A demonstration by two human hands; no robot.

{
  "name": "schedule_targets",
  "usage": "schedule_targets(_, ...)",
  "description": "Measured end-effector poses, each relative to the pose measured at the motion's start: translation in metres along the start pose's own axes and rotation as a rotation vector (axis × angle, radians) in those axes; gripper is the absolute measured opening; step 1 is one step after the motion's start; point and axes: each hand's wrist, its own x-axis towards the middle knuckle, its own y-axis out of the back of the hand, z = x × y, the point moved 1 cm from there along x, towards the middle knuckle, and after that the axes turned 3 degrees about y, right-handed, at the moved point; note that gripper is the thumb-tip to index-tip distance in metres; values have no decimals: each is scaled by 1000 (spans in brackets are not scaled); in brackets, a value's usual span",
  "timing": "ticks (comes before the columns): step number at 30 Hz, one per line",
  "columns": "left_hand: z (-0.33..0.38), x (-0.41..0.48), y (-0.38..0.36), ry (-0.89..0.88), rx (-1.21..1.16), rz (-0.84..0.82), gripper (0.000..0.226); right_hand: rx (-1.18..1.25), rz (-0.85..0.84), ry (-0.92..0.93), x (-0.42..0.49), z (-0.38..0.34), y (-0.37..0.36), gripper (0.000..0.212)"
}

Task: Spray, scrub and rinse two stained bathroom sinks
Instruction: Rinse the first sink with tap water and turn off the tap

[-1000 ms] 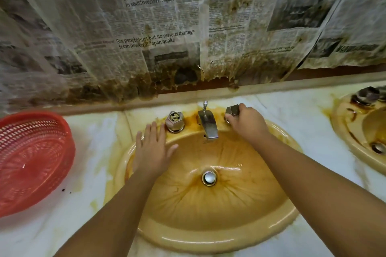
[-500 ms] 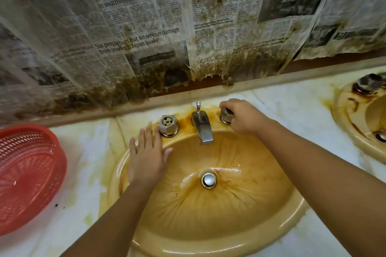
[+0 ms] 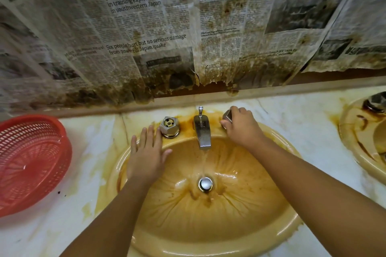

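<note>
Right hand [image 3: 240, 125] clasps the tap knob [image 3: 227, 115]; left hand [image 3: 147, 152] flat on sink [image 3: 208, 236] rim.

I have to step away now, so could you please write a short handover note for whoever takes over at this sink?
Right hand: closed around the right tap handle; water is running from the spout toward the drain.
Left hand: empty, flat on the near sink rim beside the left tap handle.
Second sink: at the right edge, brown-stained.
Red basket: on the counter at left.
Done: water on. No spray bottle or scrubber in view.
Left: both sinks remain stained; spray, scrub, rinse each.
</note>
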Motion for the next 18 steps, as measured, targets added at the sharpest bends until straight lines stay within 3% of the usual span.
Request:
schedule_targets(7,0,1,1,21,-10,-17,80,-7,-163,239,6,10,16,51)
schedule_targets(10,1,-3,5,38,-48,-45,75,-28,-110,291,1,15,4,43)
schedule_targets(12,2,-12,6,41,-88,-44,71,-57,22,301,-13,12,-10,47)
schedule_targets(15,-4,-32,4,43,-111,-48,72,204,223,310,-58,-4,-31,48)
schedule_targets(17,-11,-46,0,47,-136,-40,78,486,185,256,-92,-18,-55,41)
schedule_targets(18,-14,-52,-2,52,-153,-27,81,663,88,127,-103,-24,-68,32)
